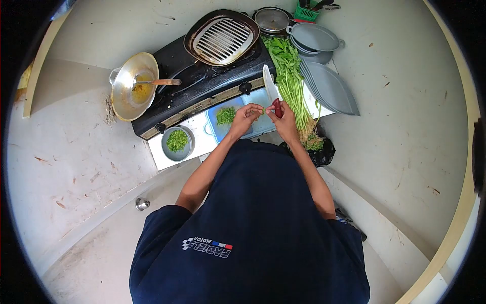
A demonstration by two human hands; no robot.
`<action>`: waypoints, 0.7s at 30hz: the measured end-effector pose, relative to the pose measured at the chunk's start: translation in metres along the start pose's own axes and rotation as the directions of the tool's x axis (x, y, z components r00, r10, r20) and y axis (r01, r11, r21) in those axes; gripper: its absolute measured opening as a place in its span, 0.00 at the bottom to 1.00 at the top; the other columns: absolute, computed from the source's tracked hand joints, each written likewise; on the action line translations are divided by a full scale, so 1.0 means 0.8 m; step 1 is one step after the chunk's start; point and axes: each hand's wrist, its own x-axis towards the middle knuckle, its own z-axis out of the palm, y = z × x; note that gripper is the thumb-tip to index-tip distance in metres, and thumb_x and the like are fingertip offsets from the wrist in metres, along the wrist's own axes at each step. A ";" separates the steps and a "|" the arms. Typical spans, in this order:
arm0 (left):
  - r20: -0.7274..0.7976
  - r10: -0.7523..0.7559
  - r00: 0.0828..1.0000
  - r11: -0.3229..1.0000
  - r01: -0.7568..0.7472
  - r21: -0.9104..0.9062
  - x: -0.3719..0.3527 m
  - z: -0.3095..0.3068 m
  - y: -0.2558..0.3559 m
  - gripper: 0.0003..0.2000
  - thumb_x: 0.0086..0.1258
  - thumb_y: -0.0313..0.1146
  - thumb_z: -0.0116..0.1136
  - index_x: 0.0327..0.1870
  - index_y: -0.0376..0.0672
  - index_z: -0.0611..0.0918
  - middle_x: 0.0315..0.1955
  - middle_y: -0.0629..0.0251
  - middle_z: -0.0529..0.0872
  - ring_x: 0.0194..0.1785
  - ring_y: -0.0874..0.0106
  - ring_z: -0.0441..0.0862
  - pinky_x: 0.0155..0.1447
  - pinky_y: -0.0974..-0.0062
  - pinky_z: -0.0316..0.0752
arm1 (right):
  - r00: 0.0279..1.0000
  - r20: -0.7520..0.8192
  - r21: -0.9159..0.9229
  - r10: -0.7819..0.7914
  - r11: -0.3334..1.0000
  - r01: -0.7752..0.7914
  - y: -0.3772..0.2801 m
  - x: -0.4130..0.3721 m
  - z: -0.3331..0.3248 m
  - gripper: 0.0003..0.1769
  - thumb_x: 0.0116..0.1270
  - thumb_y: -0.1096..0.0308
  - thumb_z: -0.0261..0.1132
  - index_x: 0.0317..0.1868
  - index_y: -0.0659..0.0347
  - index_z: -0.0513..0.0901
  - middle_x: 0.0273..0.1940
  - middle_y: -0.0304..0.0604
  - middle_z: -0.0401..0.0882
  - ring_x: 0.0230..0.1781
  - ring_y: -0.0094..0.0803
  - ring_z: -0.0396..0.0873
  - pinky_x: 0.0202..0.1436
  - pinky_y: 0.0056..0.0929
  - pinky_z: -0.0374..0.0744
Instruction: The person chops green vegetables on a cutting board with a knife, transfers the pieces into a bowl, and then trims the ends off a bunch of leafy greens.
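My right hand [285, 123] is closed around the dark red handle of a knife [271, 85], whose wide blade points away from me. Close beside it, my left hand [245, 120] pinches a small green bit [263, 110] at its fingertips, and the fingertips of both hands nearly meet there. Below them lies a blue cutting board [211, 120] bearing a pile of chopped greens [225, 115]. A grey bowl [165, 147] holding more chopped greens [177, 140] stands to the left. Long leafy stalks with roots [293, 93] lie just right of the knife.
Behind the board is a black gas stove [174, 109] with a grill pan [191, 38] on it. A wok [121, 93] with a wooden-handled utensil sits left. Grey plates [331, 88], pots [316, 38] and a green basket [306, 13] are at right; a black bag [326, 154] is nearer.
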 end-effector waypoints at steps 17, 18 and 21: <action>0.036 0.060 0.998 0.998 -0.058 -0.031 0.011 -0.007 -0.016 0.08 0.77 0.30 0.66 0.52 0.40 0.85 0.41 0.73 0.88 0.45 0.83 0.81 0.50 0.80 0.74 | 1.000 0.002 0.047 0.028 0.998 -0.028 -0.005 0.006 0.001 0.13 0.70 0.72 0.74 0.49 0.64 0.78 0.38 0.38 0.86 0.30 0.19 0.77 0.33 0.23 0.76; 0.033 0.051 0.998 0.999 -0.050 -0.021 0.010 -0.007 -0.012 0.08 0.77 0.30 0.67 0.52 0.40 0.85 0.41 0.73 0.88 0.44 0.83 0.81 0.50 0.80 0.74 | 1.000 0.004 0.041 0.031 0.999 -0.031 -0.005 0.007 0.001 0.13 0.70 0.72 0.73 0.49 0.64 0.78 0.38 0.38 0.85 0.30 0.19 0.78 0.33 0.23 0.76; 0.008 0.046 0.999 0.998 -0.046 -0.033 0.010 -0.005 -0.007 0.08 0.75 0.28 0.67 0.51 0.39 0.85 0.39 0.72 0.88 0.43 0.83 0.82 0.48 0.81 0.74 | 1.000 0.010 0.060 0.015 0.998 -0.016 0.002 0.010 0.003 0.13 0.70 0.72 0.73 0.50 0.64 0.78 0.38 0.37 0.85 0.30 0.18 0.77 0.32 0.22 0.76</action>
